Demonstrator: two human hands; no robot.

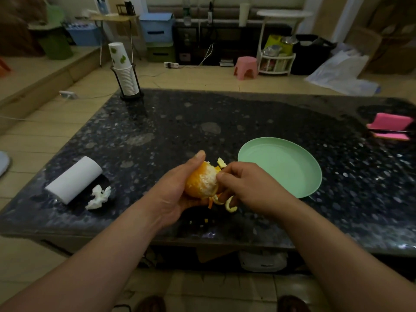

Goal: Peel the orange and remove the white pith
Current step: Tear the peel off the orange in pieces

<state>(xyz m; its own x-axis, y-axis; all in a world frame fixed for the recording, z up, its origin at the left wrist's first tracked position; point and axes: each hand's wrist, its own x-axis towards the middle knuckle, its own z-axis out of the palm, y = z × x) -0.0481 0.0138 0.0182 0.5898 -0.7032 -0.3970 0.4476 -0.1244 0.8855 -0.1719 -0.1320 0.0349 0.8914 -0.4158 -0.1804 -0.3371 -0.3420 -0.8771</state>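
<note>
My left hand (174,190) cups the orange (201,182) above the table (225,118), fingers closed around it. Peeling is roughly half done: white pith covers the exposed top, rind remains below. My right hand (245,185) pinches a peel strip (230,204) hanging underneath. Pith removal remains.

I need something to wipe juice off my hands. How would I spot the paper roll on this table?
On the dark speckled table, look to its near left corner. The paper roll lies there on its side, a plain white cylinder, with a crumpled tissue just right of it.
</note>
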